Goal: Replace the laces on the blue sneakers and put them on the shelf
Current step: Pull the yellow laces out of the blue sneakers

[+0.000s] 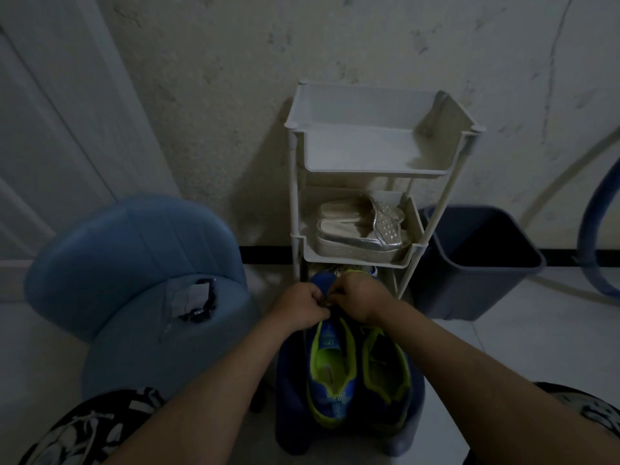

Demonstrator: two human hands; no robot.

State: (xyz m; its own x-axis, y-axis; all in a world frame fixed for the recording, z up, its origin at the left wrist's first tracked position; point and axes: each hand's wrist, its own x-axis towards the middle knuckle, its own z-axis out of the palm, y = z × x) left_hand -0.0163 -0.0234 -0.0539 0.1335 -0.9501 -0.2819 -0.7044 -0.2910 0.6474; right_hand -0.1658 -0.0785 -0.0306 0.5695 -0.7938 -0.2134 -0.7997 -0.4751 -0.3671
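Two blue sneakers with lime-green lining stand side by side on a dark blue stool (pixel 290 391) below me, the left sneaker (pixel 330 374) beside the right sneaker (pixel 385 374). My left hand (pixel 300 305) and my right hand (pixel 355 302) meet over the toe end of the left sneaker, fingers curled and pinching something small there, probably its lace; the lace itself is hidden. The white three-tier shelf (pixel 375 162) stands just beyond against the wall, its top tier bare.
Silver sandals (pixel 362 226) fill the shelf's middle tier. A blue cushioned chair (pixel 141 283) with a small dark item on its seat is at my left. A dark bin (pixel 476 260) stands right of the shelf, a blue hose (pixel 593 236) further right. A white door is far left.
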